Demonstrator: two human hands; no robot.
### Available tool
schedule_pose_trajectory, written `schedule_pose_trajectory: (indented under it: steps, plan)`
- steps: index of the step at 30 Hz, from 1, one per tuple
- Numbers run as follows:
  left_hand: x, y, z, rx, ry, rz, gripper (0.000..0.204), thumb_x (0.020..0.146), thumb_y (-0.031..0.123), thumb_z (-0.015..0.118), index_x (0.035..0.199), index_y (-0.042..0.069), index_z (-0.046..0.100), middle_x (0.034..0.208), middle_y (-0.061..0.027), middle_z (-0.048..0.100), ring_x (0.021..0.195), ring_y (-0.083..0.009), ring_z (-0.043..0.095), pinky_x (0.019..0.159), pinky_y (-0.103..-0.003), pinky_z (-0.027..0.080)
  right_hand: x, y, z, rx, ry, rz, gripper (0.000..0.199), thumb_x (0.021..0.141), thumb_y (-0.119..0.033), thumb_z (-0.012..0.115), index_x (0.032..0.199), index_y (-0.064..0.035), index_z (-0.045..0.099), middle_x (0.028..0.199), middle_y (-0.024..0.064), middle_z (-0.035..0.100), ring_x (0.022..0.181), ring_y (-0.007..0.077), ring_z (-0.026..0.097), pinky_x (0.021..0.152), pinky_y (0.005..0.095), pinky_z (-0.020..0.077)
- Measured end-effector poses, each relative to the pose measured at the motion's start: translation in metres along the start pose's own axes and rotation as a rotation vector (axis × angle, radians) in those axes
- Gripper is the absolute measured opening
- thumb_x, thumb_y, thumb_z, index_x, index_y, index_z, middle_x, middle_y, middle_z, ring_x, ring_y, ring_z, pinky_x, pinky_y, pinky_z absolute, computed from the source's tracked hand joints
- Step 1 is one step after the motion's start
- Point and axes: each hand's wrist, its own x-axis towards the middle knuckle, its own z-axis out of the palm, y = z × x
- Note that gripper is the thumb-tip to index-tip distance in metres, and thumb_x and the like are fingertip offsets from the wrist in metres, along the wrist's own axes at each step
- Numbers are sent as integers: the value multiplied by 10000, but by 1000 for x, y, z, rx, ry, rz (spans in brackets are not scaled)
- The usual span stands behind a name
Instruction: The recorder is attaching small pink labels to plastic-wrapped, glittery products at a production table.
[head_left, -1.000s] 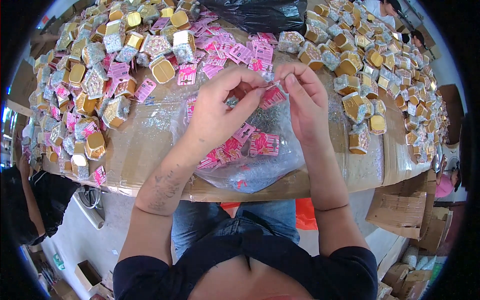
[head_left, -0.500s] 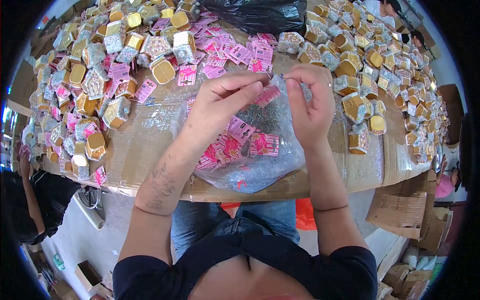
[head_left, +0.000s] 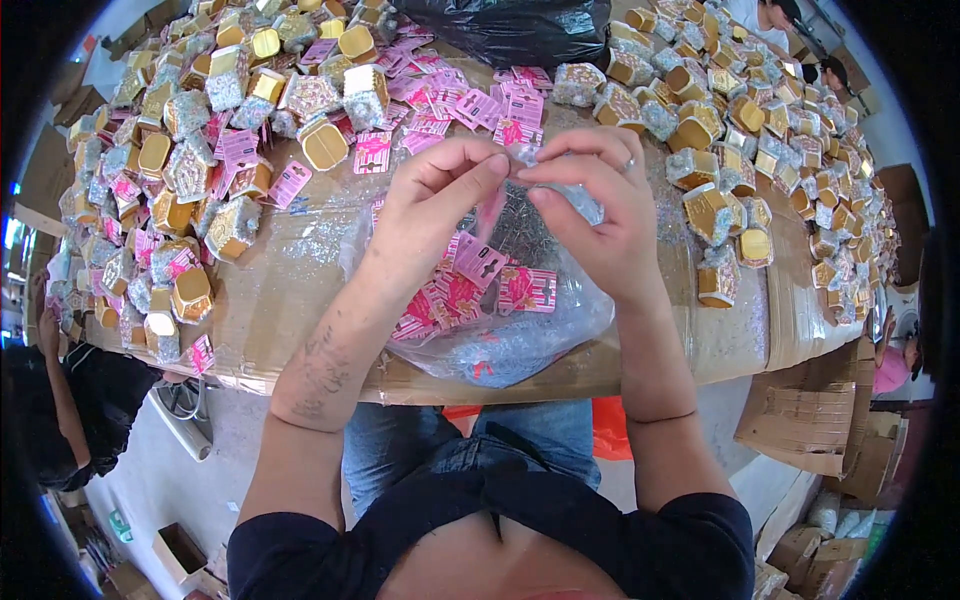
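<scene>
One pink printed cardboard card (head_left: 490,212), seen nearly edge-on, hangs just under the pinched thumb and index finger of the left hand (head_left: 435,195), so I'd say it's gripped there. The right hand (head_left: 605,205) is right beside it, thumb spread away from the bent fingers, one ring on — can't tell if those fingertips have hold of anything tiny.

Below sits one crumpled clear plastic bag (head_left: 530,350) with a tangle of thin silvery bits (head_left: 525,230) and at least four more pink cards (head_left: 465,295) on it, the left hand and wrist covering part of that.

Farther out, there are two big heaps of gold-and-white house-shaped ornaments, left (head_left: 190,170) and right (head_left: 700,125) — way too many to count. Dozens of pink cards (head_left: 440,95) spill between them, and one shiny black plastic bag (head_left: 510,30) blocks the far middle of the cardboard-covered table (head_left: 300,270).
</scene>
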Motion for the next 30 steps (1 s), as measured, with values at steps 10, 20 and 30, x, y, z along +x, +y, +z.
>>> schedule_pose_trajectory:
  steps: [10,20,30]
  plan:
    - [-2,12,8,62,-185,-74,130,969,81,546,976,-23,623,842,-49,650,773,-98,615,710,-233,510,-5,10,-6,934,-212,437,272,863,-125,667,1109,-13,632,1104,39,574,1082,127,508,879,303,447]
    - [-1,4,3,116,-276,-117,121,958,77,563,977,-16,638,868,-55,674,812,-106,643,746,-253,530,-6,5,-5,1168,-189,662,120,907,-107,639,989,-27,605,917,14,606,846,90,581,762,246,474]
    - [-2,0,8,-113,-135,-168,127,913,76,636,1012,-1,654,911,-72,691,863,-134,666,757,-261,533,-9,-2,5,697,-67,449,75,888,-90,623,940,-52,584,959,27,578,933,151,529,850,304,430]
